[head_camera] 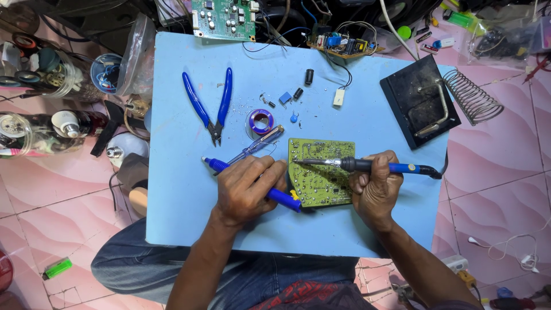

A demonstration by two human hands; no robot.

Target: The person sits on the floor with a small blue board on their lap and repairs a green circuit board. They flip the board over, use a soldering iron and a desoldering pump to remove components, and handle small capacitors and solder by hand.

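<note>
A green circuit board (pixel 319 162) lies solder side up on the light blue table top (pixel 172 201). My right hand (pixel 374 186) grips a blue-handled soldering iron (pixel 396 167), its metal tip resting on the board's upper left area. My left hand (pixel 248 189) holds a blue desoldering pump (pixel 282 198) whose yellow nozzle points at the board's lower left edge. A clear-handled screwdriver (pixel 258 144) lies just above my left hand.
Blue-handled cutters (pixel 209 103), a solder spool (pixel 262 121) and small loose components (pixel 297 92) lie further back. A black soldering stand (pixel 418 102) with a coil holder (pixel 472 96) sits at right. Two more circuit boards (pixel 224 18) and wires crowd the far edge. Jars and bulbs (pixel 40 129) stand left.
</note>
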